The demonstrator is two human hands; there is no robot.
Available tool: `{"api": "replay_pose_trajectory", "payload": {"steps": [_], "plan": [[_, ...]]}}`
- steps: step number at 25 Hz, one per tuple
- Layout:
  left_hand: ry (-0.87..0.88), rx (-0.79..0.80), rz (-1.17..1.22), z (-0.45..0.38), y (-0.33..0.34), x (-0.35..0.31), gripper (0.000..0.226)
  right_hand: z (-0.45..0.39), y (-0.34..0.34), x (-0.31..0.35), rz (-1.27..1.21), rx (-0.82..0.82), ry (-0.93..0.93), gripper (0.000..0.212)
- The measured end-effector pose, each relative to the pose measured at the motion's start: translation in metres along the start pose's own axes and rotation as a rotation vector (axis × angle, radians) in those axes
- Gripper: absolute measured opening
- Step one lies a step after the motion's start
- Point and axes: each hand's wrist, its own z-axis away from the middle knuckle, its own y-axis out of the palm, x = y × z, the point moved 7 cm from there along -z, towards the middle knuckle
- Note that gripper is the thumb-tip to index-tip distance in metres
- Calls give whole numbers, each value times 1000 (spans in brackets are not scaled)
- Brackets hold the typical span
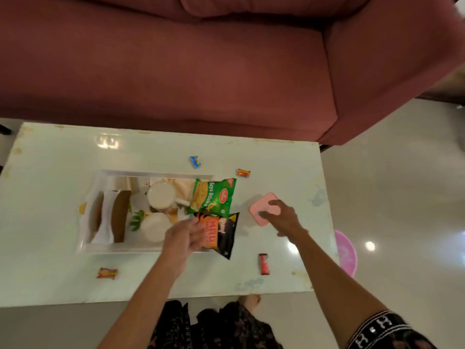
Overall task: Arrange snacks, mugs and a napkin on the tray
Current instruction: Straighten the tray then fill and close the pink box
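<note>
On the pale bench (50, 159) sits a white tray (85, 238) with two white mugs (161, 195) side by side, a folded white and brown thing that may be the napkin (110, 217), a green snack bag (214, 197) and a black and orange snack bag (224, 235). Both bags hang over the tray's right edge. The left hand (183, 238) lies on the black bag with its fingers spread out flat, pressing but not gripping. The right hand (281, 217) has its fingers bent over a pink square thing (261, 205) on the bench, holding it. I think the bags could slide off the tray, because they stick out past the rim. The bag could also bump the near mug, which stands just beside the left hand. Four small candies are not yet on the tray: a blue one (195, 161), an orange one (243, 173), a red one (263, 263) and another orange one (107, 273). A dark pink sofa (176, 71) is behind the bench, and a pink bowl (348, 253) peeks out on the floor.
</note>
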Motion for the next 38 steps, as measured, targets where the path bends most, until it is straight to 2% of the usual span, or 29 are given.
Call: {"api": "replay_pose_trajectory", "payload": {"steps": [5,9,16,18,21,24,27,30,32,33,36,37,38], "plan": [[-100,35,109,4,89,90,7,-33,31,-30,56,131,-13,73],[-120,6,133,-8,118,141,10,-54,55,-39,91,38,-73,71],[-163,-124,248,-51,125,168,18,-69,54,-37,163,-164,-30,48],[-188,-124,311,-65,133,168,26,-72,47,-42,78,-110,-53,51],[-194,-65,453,-76,148,159,36,-61,37,-58,-194,37,7,69],[-168,56,480,-82,162,152,45,-47,35,-69,-226,118,14,91],[-151,114,542,-82,165,148,46,-38,38,-76,-350,200,104,94],[-135,151,589,-81,163,144,37,-36,34,-79,-332,230,117,88],[-127,156,563,-83,161,146,43,-36,30,-83,-327,265,128,84],[-129,158,558,-84,161,149,46,-37,28,-86,-341,298,143,74],[-186,157,628,-86,157,159,40,-43,25,-94,-537,436,272,12],[-206,160,640,-85,156,162,39,-46,21,-97,-580,430,306,7],[-218,164,638,-84,157,164,42,-53,18,-101,-582,397,317,13]]}}
